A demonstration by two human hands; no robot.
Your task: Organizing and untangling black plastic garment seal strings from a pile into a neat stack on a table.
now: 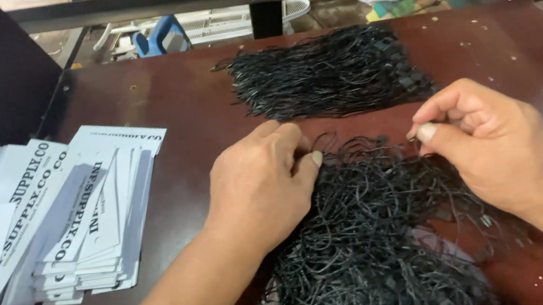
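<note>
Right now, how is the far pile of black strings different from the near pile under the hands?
The far pile lies flat and combed, its strings mostly running side by side; the near pile is a loose, loopy tangle. No hand touches the far pile, while the left hand and right hand pinch at the near pile's top edge. The near pile looks bigger, though it is closer. Both are thin black strings with small black tabs, on the dark red table.

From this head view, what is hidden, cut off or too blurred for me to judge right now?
- Near pile of black cords: lower part cut by the bottom edge and blurred; single strands indistinguishable.
- Left hand: fingertips curl into the cords; any strand pinched is hidden.
- Right hand: thumb and forefinger are pinched, contents too small to see.
- White tags: stack cut by the left edge.
- Far cord bundle: count unclear.
</note>
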